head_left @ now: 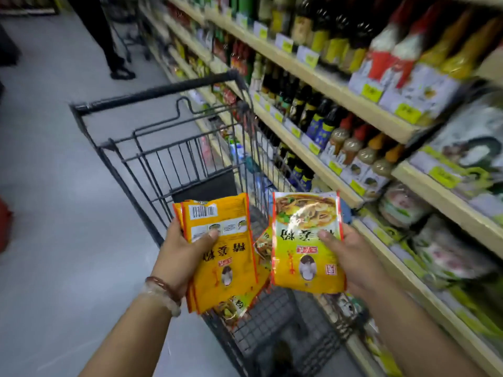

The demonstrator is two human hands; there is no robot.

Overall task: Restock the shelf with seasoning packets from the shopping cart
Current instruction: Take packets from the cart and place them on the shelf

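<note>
My left hand (181,255) grips a small stack of orange-yellow seasoning packets (226,268), back side up with a barcode at the top. My right hand (351,257) pinches a single seasoning packet (306,257), its front showing a food picture. Both are held above the black wire shopping cart (174,148). More packets (262,247) lie between and below the two hands, inside the cart. The wooden shelf (321,77) runs along the right side, beside my right hand.
The shelf holds dark sauce bottles (307,104), orange-capped bottles (353,145) and flat bagged goods (446,254), with yellow price tags along the edges. A person's dark legs (103,36) stand far up the grey-floored aisle, next to another cart.
</note>
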